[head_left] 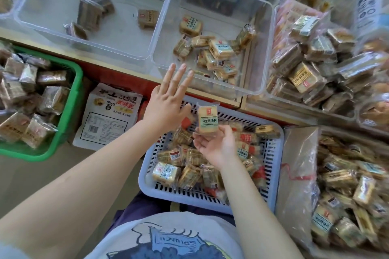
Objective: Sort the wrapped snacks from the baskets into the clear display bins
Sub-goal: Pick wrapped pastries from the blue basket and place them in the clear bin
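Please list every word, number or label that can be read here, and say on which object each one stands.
"BAOKAJUAN", roughly, in small Latin letters: white bag on the floor; its big characters are too blurred to read.
Snack packet in the right hand: green label, characters blurred.
Shirt: print unreadable.
Binned and basket packets: labels too small.

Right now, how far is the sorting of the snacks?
Early. Done: the middle clear bin holds a small pile of green-label packets, the left clear bin a few brown ones. In hand: the right hand holds a green-label packet; the left hand is open. Left: the lavender basket and green basket still hold many packets.
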`<action>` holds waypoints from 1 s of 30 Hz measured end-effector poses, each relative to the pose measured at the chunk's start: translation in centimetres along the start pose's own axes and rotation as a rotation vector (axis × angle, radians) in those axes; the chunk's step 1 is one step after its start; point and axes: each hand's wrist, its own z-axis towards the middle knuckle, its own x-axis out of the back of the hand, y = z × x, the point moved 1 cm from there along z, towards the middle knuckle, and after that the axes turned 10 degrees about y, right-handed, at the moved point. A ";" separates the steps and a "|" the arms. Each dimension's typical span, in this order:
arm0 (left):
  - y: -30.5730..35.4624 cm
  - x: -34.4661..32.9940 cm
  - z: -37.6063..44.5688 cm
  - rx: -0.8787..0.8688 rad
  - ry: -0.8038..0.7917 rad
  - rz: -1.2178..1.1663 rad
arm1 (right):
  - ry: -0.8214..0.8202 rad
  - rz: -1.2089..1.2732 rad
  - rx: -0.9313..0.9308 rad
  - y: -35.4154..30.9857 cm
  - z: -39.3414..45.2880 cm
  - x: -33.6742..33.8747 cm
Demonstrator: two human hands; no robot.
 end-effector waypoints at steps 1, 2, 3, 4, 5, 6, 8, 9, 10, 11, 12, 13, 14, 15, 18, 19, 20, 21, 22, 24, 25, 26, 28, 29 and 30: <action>0.0 0.1 0.0 -0.003 -0.001 -0.001 | -0.057 0.064 -0.007 -0.6 -1.5 0.1; 0.0 0.2 0.0 -0.006 -0.003 -0.002 | -0.107 0.109 0.002 -1.3 -2.8 -0.1; 0.0 0.2 0.0 -0.005 -0.006 -0.004 | -0.155 0.140 0.023 -2.2 -4.1 -0.5; 0.0 0.3 0.0 -0.002 -0.010 -0.003 | -0.181 0.159 0.056 -3.3 -5.1 -1.1; 0.1 0.3 0.0 0.002 -0.012 0.000 | -0.201 0.174 0.093 -4.5 -5.8 -2.0; 0.2 0.3 0.0 0.005 -0.013 0.004 | -0.207 0.184 0.140 -5.9 -6.3 -2.9; 0.2 0.3 0.0 0.007 -0.011 0.006 | -0.191 0.204 0.219 -8.8 -6.6 -5.3; 0.2 0.3 0.0 0.005 -0.009 0.003 | -0.167 0.213 0.239 -10.2 -6.3 -6.7; 0.2 0.4 0.0 0.002 -0.010 0.001 | -0.142 0.217 0.246 -11.5 -5.6 -8.2; 0.2 0.5 0.0 0.000 -0.015 0.001 | -0.116 0.228 0.241 -12.6 -4.8 -9.6; 0.1 0.6 -0.1 -0.002 -0.021 0.005 | -0.084 0.234 0.227 -13.6 -3.8 -10.9; 0.1 0.7 -0.1 -0.003 -0.029 0.013 | -0.053 0.230 0.216 -14.3 -2.7 -12.1; 0.0 0.8 0.0 -0.005 -0.037 0.022 | -0.023 0.220 0.213 -14.8 -1.8 -13.0; 0.1 0.9 0.0 -0.006 -0.042 0.029 | -0.005 0.204 0.216 -15.0 -0.9 -13.7; 0.1 1.1 0.0 -0.007 -0.054 0.040 | -0.006 0.099 0.241 -14.8 0.2 -14.0; 0.0 1.1 0.0 -0.010 -0.054 0.040 | -0.024 0.067 0.258 -14.5 -0.2 -13.5; 0.0 1.0 0.0 -0.013 -0.051 0.038 | -0.056 0.055 0.268 -14.1 -0.8 -12.8; 0.0 0.9 0.0 -0.015 -0.047 0.034 | -0.087 0.047 0.280 -13.5 -1.9 -11.8; 0.0 0.8 0.0 -0.015 -0.044 0.032 | -0.114 0.039 0.297 -12.9 -3.1 -10.5; 0.0 0.7 0.0 -0.013 -0.041 0.034 | -0.167 -0.013 0.360 -11.4 -5.4 -7.8; 0.0 0.7 0.0 -0.011 -0.041 0.035 | -0.189 -0.067 0.390 -10.3 -6.0 -6.4; 0.1 0.7 0.1 -0.010 -0.040 0.038 | -0.171 -0.152 0.406 -9.1 -5.9 -5.1; 0.2 0.7 0.0 -0.011 -0.041 0.044 | -0.007 -0.484 0.446 -6.2 -4.1 -2.8; 0.3 0.7 0.0 -0.009 -0.043 0.047 | 0.102 -0.769 0.487 -4.8 -2.5 -1.7; 0.3 0.6 0.0 -0.004 -0.044 0.049 | 0.170 -1.085 0.521 -3.4 -1.0 -0.5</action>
